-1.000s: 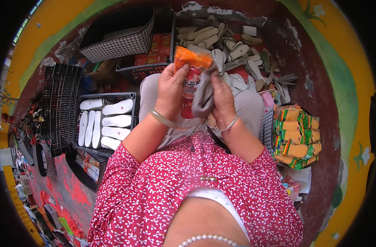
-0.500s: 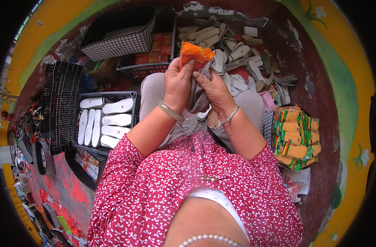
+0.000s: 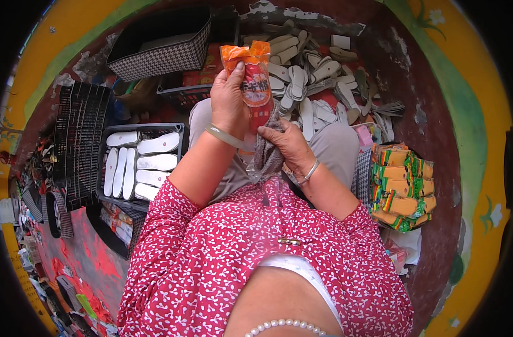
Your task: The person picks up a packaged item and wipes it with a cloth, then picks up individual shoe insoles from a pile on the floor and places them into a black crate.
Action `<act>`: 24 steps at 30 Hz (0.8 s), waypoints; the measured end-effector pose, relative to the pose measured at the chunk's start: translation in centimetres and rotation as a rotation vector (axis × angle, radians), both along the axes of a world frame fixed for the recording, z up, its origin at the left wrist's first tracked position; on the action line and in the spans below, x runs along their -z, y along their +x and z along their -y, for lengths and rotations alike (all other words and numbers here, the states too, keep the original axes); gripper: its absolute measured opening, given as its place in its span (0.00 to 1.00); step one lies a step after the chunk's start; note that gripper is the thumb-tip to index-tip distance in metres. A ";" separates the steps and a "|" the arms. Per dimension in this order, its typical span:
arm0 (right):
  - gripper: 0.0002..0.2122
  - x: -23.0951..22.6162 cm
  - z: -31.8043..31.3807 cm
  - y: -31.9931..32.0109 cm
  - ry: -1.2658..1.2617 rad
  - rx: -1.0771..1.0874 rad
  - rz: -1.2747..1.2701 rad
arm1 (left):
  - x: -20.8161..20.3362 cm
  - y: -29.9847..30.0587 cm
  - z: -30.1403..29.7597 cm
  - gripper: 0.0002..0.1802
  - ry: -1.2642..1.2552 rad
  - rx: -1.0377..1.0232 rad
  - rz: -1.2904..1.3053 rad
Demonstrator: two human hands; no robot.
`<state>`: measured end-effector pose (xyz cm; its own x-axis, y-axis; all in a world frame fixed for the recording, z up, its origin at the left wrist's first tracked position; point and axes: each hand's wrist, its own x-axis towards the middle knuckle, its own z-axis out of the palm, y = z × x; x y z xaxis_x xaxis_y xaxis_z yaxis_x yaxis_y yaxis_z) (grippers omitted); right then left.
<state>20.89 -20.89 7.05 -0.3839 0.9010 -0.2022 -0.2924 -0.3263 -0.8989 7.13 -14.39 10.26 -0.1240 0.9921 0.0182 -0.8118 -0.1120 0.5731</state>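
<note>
My left hand [image 3: 229,104] grips an orange and red printed plastic packet [image 3: 256,84] along its left side, thumb on the front near the top. Below it, my right hand [image 3: 291,146] is closed on a grey-brown fuzzy fabric piece [image 3: 269,158] that hangs down over my lap. The fabric's upper end meets the packet's lower part; whether it lies inside or behind the packet I cannot tell. Some clear plastic shows beneath the fabric.
White insoles [image 3: 157,162] fill a black crate [image 3: 183,137] at left. Loose insoles [image 3: 298,81] pile up at the far side. A houndstooth bin [image 3: 172,59] stands far left. Packaged orange-yellow insoles [image 3: 402,188] are stacked at right. A dark red wall [image 3: 436,112] runs along the right.
The packet has been raised and spread upright, so its printed front shows. My left hand has moved slightly up and left; my right hand has moved down with the fabric.
</note>
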 end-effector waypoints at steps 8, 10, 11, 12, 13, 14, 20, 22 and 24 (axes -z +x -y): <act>0.11 -3.5 -1.6 1.7 0.785 0.250 1.470 | -1.0 1.3 3.2 0.49 -0.192 0.154 -0.448; 0.12 -3.1 -1.2 0.8 1.024 0.244 1.543 | 0.9 2.2 3.0 0.37 -0.142 0.229 -0.457; 0.13 -2.4 -0.8 0.2 1.132 0.220 1.568 | 2.3 2.5 2.2 0.22 -0.137 0.226 -0.411; 0.13 -1.9 -0.5 -0.2 1.244 0.195 1.590 | 2.9 2.5 1.8 0.21 -0.173 0.234 -0.297; 0.08 -1.8 -0.2 -0.4 1.255 0.167 1.537 | 3.3 2.1 1.5 0.19 -0.209 0.241 -0.184; 0.08 -2.4 0.1 -0.3 1.167 0.073 1.498 | 3.8 1.6 1.3 0.18 -0.245 0.237 -0.069; 0.06 -7.4 -0.4 4.2 0.570 -0.218 0.644 | 4.8 -2.3 1.3 0.22 -0.180 0.349 0.141; 0.08 -9.2 -1.6 6.7 0.482 -0.189 0.515 | 3.4 -3.1 1.3 0.23 -0.173 0.280 0.124; 0.11 -10.9 -2.7 7.8 0.270 0.071 0.267 | 4.1 -4.0 1.2 0.24 -0.193 0.450 0.091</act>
<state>28.71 -18.16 17.99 -0.2844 0.9579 -0.0380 -0.0500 -0.0544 -0.9973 3.15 -15.61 6.18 0.3243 0.9320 -0.1619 -0.8033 0.3617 0.4732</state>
